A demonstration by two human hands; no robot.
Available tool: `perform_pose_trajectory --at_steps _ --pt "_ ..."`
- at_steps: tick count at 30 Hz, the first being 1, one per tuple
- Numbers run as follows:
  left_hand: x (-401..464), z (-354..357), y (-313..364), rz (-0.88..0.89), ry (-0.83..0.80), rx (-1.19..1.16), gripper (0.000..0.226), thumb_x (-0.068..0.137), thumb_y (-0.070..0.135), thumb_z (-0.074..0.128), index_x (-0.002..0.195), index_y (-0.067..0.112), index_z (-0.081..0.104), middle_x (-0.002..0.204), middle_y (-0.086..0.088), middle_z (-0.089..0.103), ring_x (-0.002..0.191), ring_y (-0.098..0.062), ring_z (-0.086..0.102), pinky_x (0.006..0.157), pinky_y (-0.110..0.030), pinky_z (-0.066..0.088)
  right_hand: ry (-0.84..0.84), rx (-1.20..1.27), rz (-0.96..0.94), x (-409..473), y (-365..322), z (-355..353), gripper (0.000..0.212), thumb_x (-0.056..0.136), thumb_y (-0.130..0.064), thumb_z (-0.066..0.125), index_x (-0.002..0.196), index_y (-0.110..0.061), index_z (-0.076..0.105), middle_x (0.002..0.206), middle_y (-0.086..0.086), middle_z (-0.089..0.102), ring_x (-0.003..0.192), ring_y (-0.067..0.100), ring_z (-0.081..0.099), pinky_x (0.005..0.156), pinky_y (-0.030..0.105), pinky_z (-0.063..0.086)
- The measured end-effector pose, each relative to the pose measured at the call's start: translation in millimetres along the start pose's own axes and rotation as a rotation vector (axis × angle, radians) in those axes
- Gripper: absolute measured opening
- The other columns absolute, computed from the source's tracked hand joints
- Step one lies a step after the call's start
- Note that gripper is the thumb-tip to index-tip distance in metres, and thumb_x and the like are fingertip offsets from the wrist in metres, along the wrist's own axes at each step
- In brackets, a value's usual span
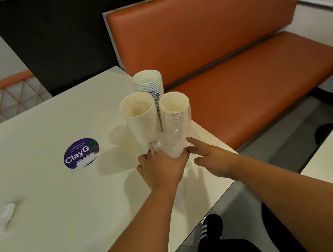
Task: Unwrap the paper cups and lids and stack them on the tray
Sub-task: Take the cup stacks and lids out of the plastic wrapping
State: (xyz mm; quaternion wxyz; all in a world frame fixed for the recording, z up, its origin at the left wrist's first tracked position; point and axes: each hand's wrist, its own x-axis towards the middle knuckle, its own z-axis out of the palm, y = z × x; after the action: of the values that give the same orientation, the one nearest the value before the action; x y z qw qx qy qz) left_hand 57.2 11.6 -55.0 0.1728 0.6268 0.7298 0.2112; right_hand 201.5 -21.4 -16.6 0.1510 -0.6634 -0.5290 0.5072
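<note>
Where left hand (162, 168) grips: wrapper (171, 144).

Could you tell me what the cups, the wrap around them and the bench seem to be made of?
The cup stacks look like matte cream paper, with ribbed nested rims. The wrap gathered at the left hand looks like thin clear plastic film, crinkled and glossy. The bench appears upholstered in smooth orange vinyl or leather with a soft sheen.

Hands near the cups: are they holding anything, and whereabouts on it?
The left hand grips the bunched clear plastic wrap at the base of the right-front cup stack. The right hand touches the same wrap with its fingertips; a firm hold cannot be told.
</note>
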Motion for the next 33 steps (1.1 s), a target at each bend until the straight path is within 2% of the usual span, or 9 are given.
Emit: perform_pose_trajectory --at_steps 3,6,9,12,16,20,25,29,33 --pt "-0.4 3.6 5.7 -0.033 0.023 -0.015 0.082 0.069 0.073 0.064 0.13 0.02 0.05 0.116 0.0 0.065 0.111 -0.026 0.055 0.093 -0.039 0.041 0.004 0.032 0.01 -0.2 0.6 0.0 0.071 0.098 -0.002 0.04 0.155 -0.035 0.014 0.154 -0.012 0.039 0.141 0.018 0.035 0.113 0.031 0.031" --pt "-2.0 6.0 10.0 -0.046 0.026 -0.008 0.081 0.071 0.072 0.064 0.129 0.017 0.051 0.117 -0.003 0.065 0.112 -0.027 0.056 0.094 -0.039 0.041 0.029 -0.086 -0.037 -1.0 -3.3 -0.3 0.068 0.1 -0.005 0.04 0.156 -0.031 0.012 0.154 -0.011 0.038 0.137 0.019 0.04 0.107 0.026 0.033" --pt "-7.2 4.4 11.8 -0.029 0.031 0.04 0.077 0.08 0.075 0.052 0.128 0.015 0.054 0.119 -0.004 0.065 0.116 -0.027 0.054 0.095 -0.039 0.039 0.097 -0.215 -0.075 -1.4 -4.7 0.9 0.063 0.102 -0.011 0.039 0.156 -0.028 0.014 0.156 -0.009 0.035 0.137 0.018 0.04 0.106 0.023 0.03" --pt "-11.5 5.4 9.9 -0.043 0.054 -0.003 0.061 0.093 0.061 0.045 0.129 0.013 0.057 0.126 -0.005 0.063 0.123 -0.027 0.048 0.096 -0.04 0.036 0.054 -0.254 -0.079 -2.8 -1.0 4.1 0.064 0.102 -0.014 0.041 0.157 -0.029 0.011 0.16 -0.009 0.028 0.144 0.018 0.032 0.114 0.027 0.025" --pt "-16.9 7.4 3.5 -0.04 0.158 -0.191 0.047 0.089 0.037 0.066 0.127 0.009 0.061 0.126 -0.007 0.065 0.123 -0.026 0.051 0.095 -0.042 0.039 0.006 -0.295 -0.059 -3.9 -1.3 5.1 0.067 0.103 -0.019 0.041 0.157 -0.03 0.004 0.164 -0.005 0.018 0.148 0.02 0.025 0.118 0.033 0.022" --pt "-19.5 1.9 5.0 0.005 0.243 -0.308 0.043 0.087 0.025 0.07 0.124 0.004 0.063 0.117 -0.013 0.068 0.112 -0.033 0.06 0.089 -0.045 0.046 -0.023 -0.308 -0.044 -7.1 -4.3 8.0 0.07 0.103 -0.021 0.042 0.157 -0.03 -0.002 0.164 0.0 0.016 0.148 0.023 0.024 0.117 0.032 0.022" --pt "-17.7 -11.0 10.0 0.091 0.316 -0.453 0.057 0.088 0.045 0.041 0.117 0.002 0.066 0.11 -0.014 0.071 0.101 -0.034 0.065 0.085 -0.046 0.054 -0.036 -0.285 -0.03 -15.6 -10.2 6.0 0.074 0.103 -0.021 0.044 0.156 -0.033 -0.007 0.158 0.003 0.032 0.132 0.027 0.047 0.108 0.034 0.036" --pt "-14.0 -17.2 7.6 0.134 0.298 -0.526 0.056 0.091 0.049 0.043 0.122 0.007 0.063 0.117 -0.011 0.069 0.108 -0.032 0.063 0.09 -0.052 0.053 -0.04 -0.279 -0.028 -21.2 -11.5 2.1 0.077 0.101 -0.026 0.048 0.156 -0.034 -0.007 0.158 0.004 0.034 0.116 0.021 0.052 0.099 0.028 0.039" --pt "-21.2 -32.2 15.9 0.201 0.344 -0.545 0.054 0.094 0.047 0.047 0.123 0.004 0.06 0.119 -0.016 0.067 0.109 -0.036 0.063 0.096 -0.05 0.05 0.023 -0.26 -0.073 -34.6 -13.2 -3.8 0.087 0.095 -0.036 0.061 0.157 -0.032 0.0 0.163 -0.002 0.023 0.14 0.023 0.038 0.109 0.03 0.032"
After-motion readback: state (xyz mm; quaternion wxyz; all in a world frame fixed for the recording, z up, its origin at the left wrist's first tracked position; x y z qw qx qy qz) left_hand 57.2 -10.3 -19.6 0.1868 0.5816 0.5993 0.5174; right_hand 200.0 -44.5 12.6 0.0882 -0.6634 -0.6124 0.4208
